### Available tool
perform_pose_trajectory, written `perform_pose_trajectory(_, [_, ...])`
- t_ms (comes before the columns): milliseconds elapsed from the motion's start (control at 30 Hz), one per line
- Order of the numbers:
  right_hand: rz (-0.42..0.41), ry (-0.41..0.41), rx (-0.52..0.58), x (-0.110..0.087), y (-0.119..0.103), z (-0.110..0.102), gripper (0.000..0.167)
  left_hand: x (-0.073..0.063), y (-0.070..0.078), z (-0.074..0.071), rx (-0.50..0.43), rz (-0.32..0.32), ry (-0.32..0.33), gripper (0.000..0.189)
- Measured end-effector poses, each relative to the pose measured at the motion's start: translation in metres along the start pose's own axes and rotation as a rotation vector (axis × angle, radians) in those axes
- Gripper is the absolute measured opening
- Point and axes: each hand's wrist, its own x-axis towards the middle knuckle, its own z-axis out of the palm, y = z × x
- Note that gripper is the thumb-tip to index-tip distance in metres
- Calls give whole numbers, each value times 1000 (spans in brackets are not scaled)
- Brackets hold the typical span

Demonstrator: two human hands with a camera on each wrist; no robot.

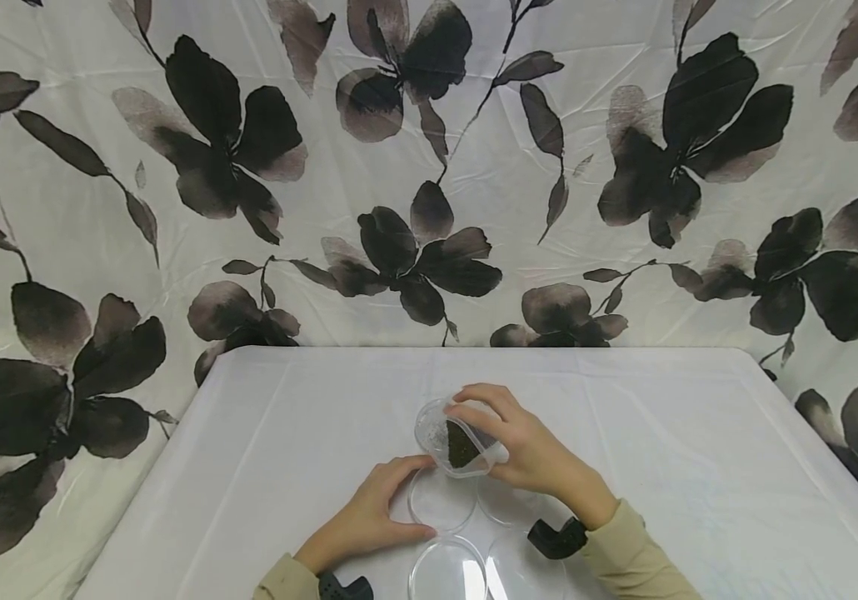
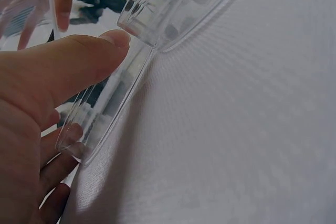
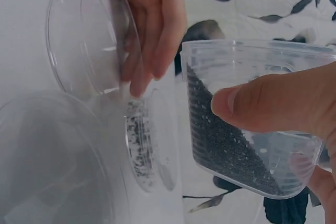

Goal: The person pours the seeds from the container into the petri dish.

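My right hand [image 1: 530, 446] grips a clear plastic tub [image 3: 231, 145] with the thumb along one wall. Fine dark granules [image 3: 223, 150] lie banked up on one side of it, their surface sloping in the right wrist view. Below and left of the tub, my left hand [image 1: 372, 508] spans a clear petri dish [image 1: 441, 504], thumb at its near rim and fingers at the far side. Beyond that dish, partly behind the tub, stands another petri dish [image 3: 139, 145] with dark specks in it.
Several more clear petri dishes stand close together, one dish [image 1: 447, 575] in front and another dish [image 1: 515, 502] under my right wrist. They sit on a white-covered table [image 1: 286, 417]. A floral cloth [image 1: 414, 167] hangs behind its far edge.
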Motion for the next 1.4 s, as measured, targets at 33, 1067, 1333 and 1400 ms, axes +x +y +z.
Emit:
perform_pose_trajectory(33, [-11,4,-2,1,0,1,78,0,0,0,-3,-1,2,79])
perform_pose_trajectory(1067, [-61,-12,-32,1,-3,9,79,0,3,-2,6,-6,6,81])
perform_pose_trajectory(1333, [-56,-14,-49,0,-1,7,76,1,4,-1,-8,-32,-7,83])
perform_pose_trajectory(1400, [-56,-13,-50,0,-1,7,76,1,4,-1,-12,-38,-10,83])
